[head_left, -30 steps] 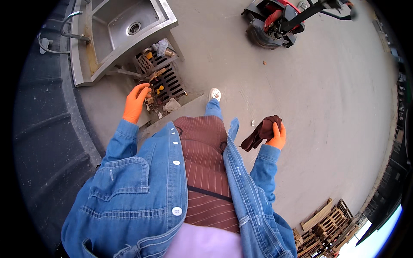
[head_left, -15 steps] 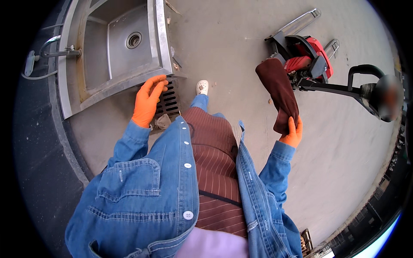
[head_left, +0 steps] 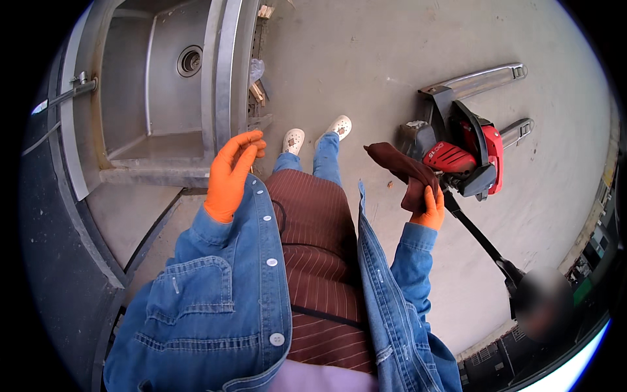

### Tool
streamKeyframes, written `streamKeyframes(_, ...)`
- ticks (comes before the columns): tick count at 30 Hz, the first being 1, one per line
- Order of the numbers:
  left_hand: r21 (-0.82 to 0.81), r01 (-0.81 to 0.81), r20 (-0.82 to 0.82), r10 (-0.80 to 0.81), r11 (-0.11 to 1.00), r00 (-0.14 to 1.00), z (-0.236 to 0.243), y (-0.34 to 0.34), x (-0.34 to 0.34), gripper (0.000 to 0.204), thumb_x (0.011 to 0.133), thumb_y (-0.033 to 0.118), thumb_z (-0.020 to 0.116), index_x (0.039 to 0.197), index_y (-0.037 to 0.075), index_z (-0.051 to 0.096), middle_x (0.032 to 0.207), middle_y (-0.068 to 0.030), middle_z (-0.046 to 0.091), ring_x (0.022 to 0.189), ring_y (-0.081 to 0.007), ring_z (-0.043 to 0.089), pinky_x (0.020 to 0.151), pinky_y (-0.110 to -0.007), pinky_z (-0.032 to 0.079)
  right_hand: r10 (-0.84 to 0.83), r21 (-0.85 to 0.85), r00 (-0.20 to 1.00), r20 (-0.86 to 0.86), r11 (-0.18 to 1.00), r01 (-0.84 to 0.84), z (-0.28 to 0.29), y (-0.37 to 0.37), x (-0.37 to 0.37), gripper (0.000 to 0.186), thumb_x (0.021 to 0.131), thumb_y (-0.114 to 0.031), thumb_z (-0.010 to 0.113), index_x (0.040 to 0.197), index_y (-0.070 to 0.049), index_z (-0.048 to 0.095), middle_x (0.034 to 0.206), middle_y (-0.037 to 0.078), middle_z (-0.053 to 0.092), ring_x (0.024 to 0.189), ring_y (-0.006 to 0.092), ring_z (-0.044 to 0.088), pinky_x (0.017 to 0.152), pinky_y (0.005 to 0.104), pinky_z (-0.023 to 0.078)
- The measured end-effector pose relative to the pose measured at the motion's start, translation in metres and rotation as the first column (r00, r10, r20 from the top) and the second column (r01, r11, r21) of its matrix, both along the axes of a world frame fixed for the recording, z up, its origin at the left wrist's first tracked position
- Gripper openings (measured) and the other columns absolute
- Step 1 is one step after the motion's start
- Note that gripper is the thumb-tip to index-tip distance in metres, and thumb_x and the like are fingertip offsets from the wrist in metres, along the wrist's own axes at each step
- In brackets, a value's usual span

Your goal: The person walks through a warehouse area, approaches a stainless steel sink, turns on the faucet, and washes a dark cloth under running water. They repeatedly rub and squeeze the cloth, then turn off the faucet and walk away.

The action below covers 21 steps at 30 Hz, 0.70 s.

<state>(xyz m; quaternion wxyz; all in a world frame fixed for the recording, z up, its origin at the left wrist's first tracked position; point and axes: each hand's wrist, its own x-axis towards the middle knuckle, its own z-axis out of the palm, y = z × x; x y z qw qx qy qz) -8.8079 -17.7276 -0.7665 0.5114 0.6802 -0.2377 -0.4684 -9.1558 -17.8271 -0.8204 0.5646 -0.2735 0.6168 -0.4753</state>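
Observation:
Both my hands wear orange gloves. My right hand (head_left: 429, 208) pinches one end of a dark brown cloth sleeve (head_left: 406, 168) between thumb and fingers. Its free end points away to the left, and the cloth looks folded over near my grip. Beyond it, the sleeve overlaps my view of a red and black pallet jack (head_left: 460, 157). My left hand (head_left: 230, 175) is raised beside the front corner of a steel sink (head_left: 189, 178). Its fingers are loosely bent, with nothing seen in them; I cannot tell whether it touches the sink edge.
Grey concrete floor (head_left: 353, 59) stretches ahead and right. The pallet jack's metal forks (head_left: 480, 80) point away to the right, and its black handle bar (head_left: 477, 228) slants toward the lower right. A faucet (head_left: 75, 91) stands at the sink's left. Scraps of wood (head_left: 257, 93) lie beside the sink.
My view has turned, shifting the sink leftward and the jack's handle downward. Both shoes now show. The brown sleeve has swung left and bunched up in my right hand; my left hand remains raised.

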Motion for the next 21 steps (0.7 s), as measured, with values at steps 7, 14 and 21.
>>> streamKeyframes(7,-0.001,0.012,-0.022,-0.012,1.000,1.000,0.000,-0.048,0.002,0.028,0.089,0.012,0.045,0.113,-0.001,0.051,0.100,-0.0091,0.058,0.090,-0.0152,0.055,0.084,-0.028,0.042,0.096,-0.036,0.993,-0.069,0.994,-0.099,0.012,-0.064,0.020,0.032,0.084,-0.005,0.055,0.114,0.001,0.049,0.110,0.010,0.055,0.099,0.0179,0.052,0.091,0.0292,0.039)
streamKeyframes(14,0.029,-0.008,-0.062,0.010,1.000,0.998,0.001,-0.072,0.007,0.027,0.089,0.012,0.046,0.113,-0.001,0.051,0.100,-0.0090,0.058,0.091,-0.0149,0.055,0.083,-0.027,0.042,0.153,-0.022,0.986,-0.059,0.988,-0.155,0.026,-0.107,0.054,0.031,0.083,-0.005,0.055,0.113,0.000,0.050,0.108,0.009,0.055,0.101,0.0177,0.051,0.092,0.0293,0.038)
streamKeyframes(21,-0.048,-0.122,0.146,0.128,0.991,0.981,0.053,-0.103,0.043,0.027,0.088,0.010,0.049,0.113,0.001,0.051,0.100,-0.0088,0.059,0.089,-0.0150,0.055,0.082,-0.028,0.043,0.625,-0.196,0.774,0.099,0.775,-0.601,0.131,-0.144,0.177,0.033,0.078,-0.004,0.059,0.110,0.000,0.052,0.104,0.007,0.055,0.098,0.0160,0.050,0.089,0.0302,0.037)
